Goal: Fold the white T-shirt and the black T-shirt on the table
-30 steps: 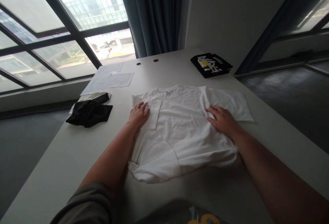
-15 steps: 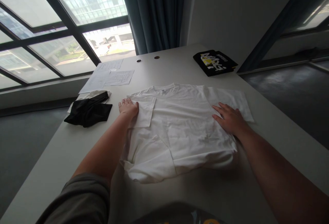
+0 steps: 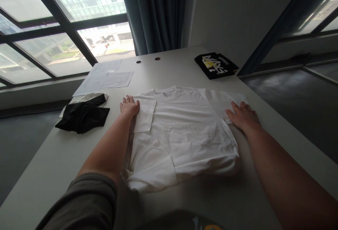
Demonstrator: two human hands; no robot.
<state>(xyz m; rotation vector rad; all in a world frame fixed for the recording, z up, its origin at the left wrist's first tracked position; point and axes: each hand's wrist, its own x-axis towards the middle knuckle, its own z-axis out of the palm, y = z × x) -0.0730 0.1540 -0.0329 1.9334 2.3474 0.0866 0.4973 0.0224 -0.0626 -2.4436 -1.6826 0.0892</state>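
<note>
A white short-sleeved fabric T-shirt (image 3: 185,121) lies on a white, smooth-topped table (image 3: 158,209), its round collar toward the far side and its lower part bunched in loose folds toward the person. The shirt's sleeve on the left side lies folded inward over the body, while the sleeve on the right side reaches outward across the table. The left hand (image 3: 129,106) is open, palm down with the fingers slightly spread, at the outer edge of the inward-folded sleeve. The right hand (image 3: 244,116) is open as well, fingers spread, palm down over the outstretched sleeve. Neither hand grips the cloth. To the left, near the left hand, a crumpled black piece of fabric (image 3: 81,115) lies partly over a pale piece of cloth (image 3: 79,98). Beyond these, flat white paper sheets with writing (image 3: 117,79) overlap near the window. At the far right of the table lies a flat black item with white and yellow lettering (image 3: 215,67), near two round holes in the tabletop (image 3: 157,58) that sit farther left.
</note>
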